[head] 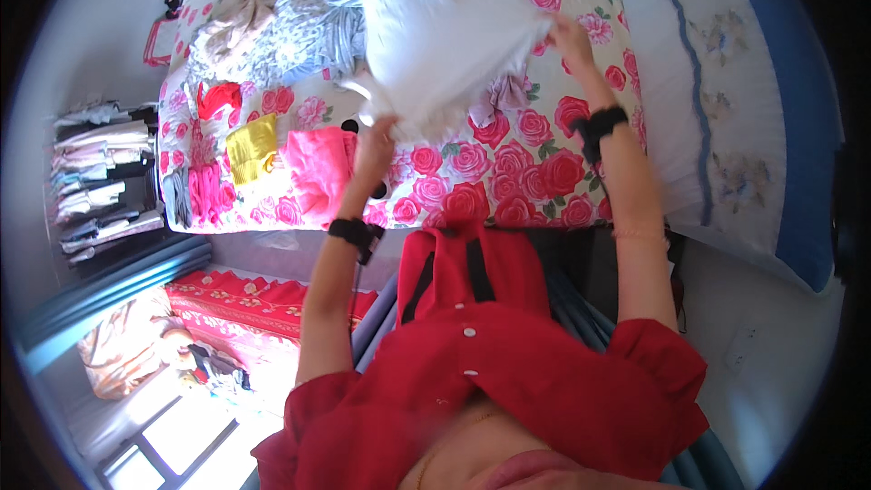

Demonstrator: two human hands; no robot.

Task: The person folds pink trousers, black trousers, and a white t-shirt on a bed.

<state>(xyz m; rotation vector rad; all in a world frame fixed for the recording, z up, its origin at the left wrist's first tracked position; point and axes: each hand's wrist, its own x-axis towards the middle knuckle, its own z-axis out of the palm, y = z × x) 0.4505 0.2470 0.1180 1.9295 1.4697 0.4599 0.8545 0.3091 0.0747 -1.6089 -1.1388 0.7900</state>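
Observation:
A white cloth garment (449,41) is stretched between my hands, blurred and billowing above the bed. My left hand (376,146) grips its near left edge. Out to the right, my right hand (570,41) pinches its far right edge. Left of my left hand lies a folded bright pink cloth (316,170), with a folded yellow knit garment (252,148) beyond it. A pale pink crumpled cloth (503,96) shows partly from under the white garment's lower right side. Each wrist wears a black strap.
The bed has a rose-print sheet (469,201). Heaped grey-and-white clothes (292,30) lie at its far left. A red cloth (219,100) and rolled pink cloths (205,190) lie at the left. A shelf of folded clothes (102,177) stands past the bed's left edge.

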